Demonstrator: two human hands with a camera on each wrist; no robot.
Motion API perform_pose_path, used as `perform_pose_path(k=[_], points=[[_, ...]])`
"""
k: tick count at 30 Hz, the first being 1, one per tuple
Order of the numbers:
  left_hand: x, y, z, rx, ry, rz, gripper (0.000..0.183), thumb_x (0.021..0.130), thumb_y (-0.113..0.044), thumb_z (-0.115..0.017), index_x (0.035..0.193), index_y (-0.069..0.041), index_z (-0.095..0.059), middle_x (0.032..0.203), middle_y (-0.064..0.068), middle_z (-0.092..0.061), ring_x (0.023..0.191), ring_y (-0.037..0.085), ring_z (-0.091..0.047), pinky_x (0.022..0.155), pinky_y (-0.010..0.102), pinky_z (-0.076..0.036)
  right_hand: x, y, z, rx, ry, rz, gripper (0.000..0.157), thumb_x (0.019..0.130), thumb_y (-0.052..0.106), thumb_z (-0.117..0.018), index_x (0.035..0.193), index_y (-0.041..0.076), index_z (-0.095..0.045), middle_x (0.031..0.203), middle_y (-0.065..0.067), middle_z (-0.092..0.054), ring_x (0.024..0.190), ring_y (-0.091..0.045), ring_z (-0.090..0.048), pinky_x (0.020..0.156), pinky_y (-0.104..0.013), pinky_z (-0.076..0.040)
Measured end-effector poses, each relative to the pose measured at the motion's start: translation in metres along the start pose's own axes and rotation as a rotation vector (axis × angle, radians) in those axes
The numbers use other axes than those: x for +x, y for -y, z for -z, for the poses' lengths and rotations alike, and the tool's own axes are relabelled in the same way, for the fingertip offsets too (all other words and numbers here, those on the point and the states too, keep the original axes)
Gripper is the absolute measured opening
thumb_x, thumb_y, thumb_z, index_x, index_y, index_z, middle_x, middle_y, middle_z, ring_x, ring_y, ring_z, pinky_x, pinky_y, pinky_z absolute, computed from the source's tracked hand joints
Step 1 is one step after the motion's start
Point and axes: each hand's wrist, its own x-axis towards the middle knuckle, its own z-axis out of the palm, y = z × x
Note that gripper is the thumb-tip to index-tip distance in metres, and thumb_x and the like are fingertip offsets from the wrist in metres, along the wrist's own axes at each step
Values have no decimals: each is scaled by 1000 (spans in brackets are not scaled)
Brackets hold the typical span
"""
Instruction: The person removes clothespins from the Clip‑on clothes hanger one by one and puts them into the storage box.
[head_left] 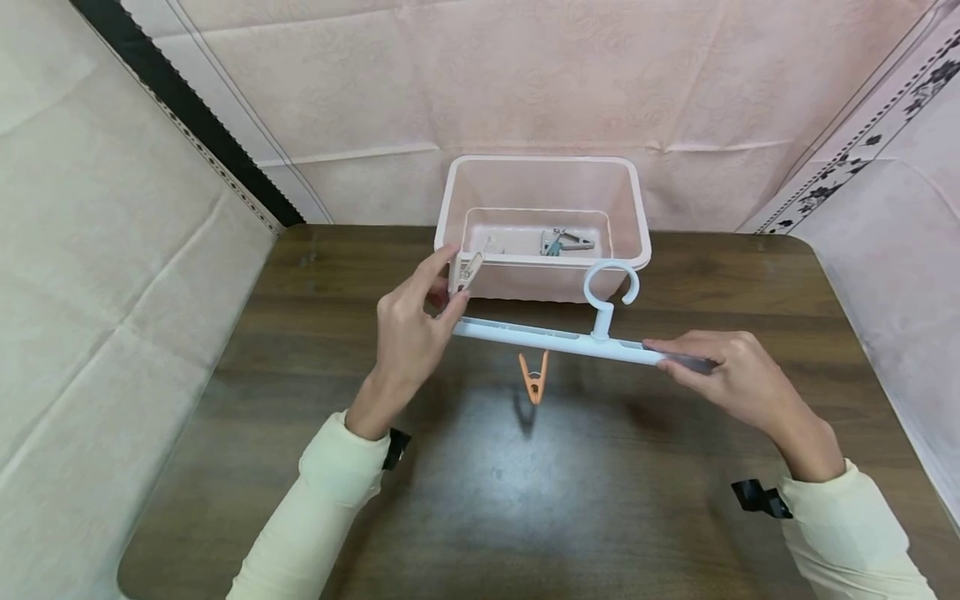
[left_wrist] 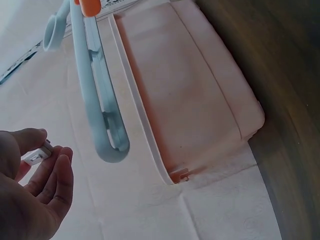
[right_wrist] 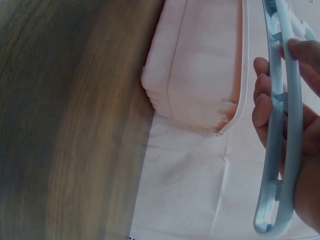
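A light-blue plastic hanger (head_left: 555, 338) is held in the air above the table, its hook pointing up. My right hand (head_left: 738, 375) grips the bar near its right end, with the fingers behind and the thumb in front in the right wrist view. On the bar's underside hangs an orange clothespin (head_left: 534, 382). My left hand (head_left: 415, 323) pinches a whitish clothespin (head_left: 470, 271) beside the hanger's left end. In the left wrist view that clothespin (left_wrist: 38, 154) sits between thumb and fingertips, apart from the bar.
Behind the hanger a pale pink plastic bin (head_left: 543, 279) stands at the back of the dark wooden table (head_left: 480, 500). Several grey and bluish clothespins (head_left: 566, 242) lie inside it. Light patterned cloth (head_left: 525, 75) covers the walls behind and at both sides.
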Motion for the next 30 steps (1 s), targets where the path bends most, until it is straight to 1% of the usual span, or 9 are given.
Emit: perform_pose_path(k=[7, 11, 16, 24, 30], points=[[15, 15, -6, 19, 46, 50, 50, 82, 4, -78, 129, 0, -62, 73, 12, -66, 61, 20, -61, 55, 32, -51, -1, -2, 1, -4, 1, -2, 42, 76, -6, -83, 112, 15, -79, 101, 7, -74, 84, -4, -67, 69, -13, -45], [24, 27, -10, 25, 70, 79, 50, 83, 2, -78, 129, 1, -61, 74, 13, -67, 62, 20, -63, 57, 33, -53, -1, -3, 1, -6, -1, 1, 42, 76, -6, -83, 112, 15, -79, 102, 7, -74, 85, -4, -67, 70, -13, -46], [36, 37, -14, 22, 113, 125, 49, 84, 1, -77, 130, 1, -60, 77, 14, -68, 65, 21, -65, 60, 34, -54, -2, -4, 1, 8, -1, 9, 41, 76, -7, -83, 112, 14, -79, 103, 7, -74, 84, -4, -67, 67, -14, -44], [55, 44, -20, 58, 224, 225, 49, 87, -5, -75, 133, -4, -58, 79, 11, -68, 69, 20, -63, 65, 33, -53, -3, -3, 1, 4, -3, 14, 42, 76, -6, -83, 112, 14, -79, 103, 7, -74, 82, -4, -66, 65, -15, -43], [67, 51, -35, 75, 292, 285, 51, 87, -7, -75, 134, -6, -57, 81, 10, -65, 72, 20, -61, 67, 32, -51, -3, -3, 1, 3, -2, 15, 42, 76, -6, -83, 113, 14, -79, 102, 7, -74, 84, -5, -67, 68, -14, -45]])
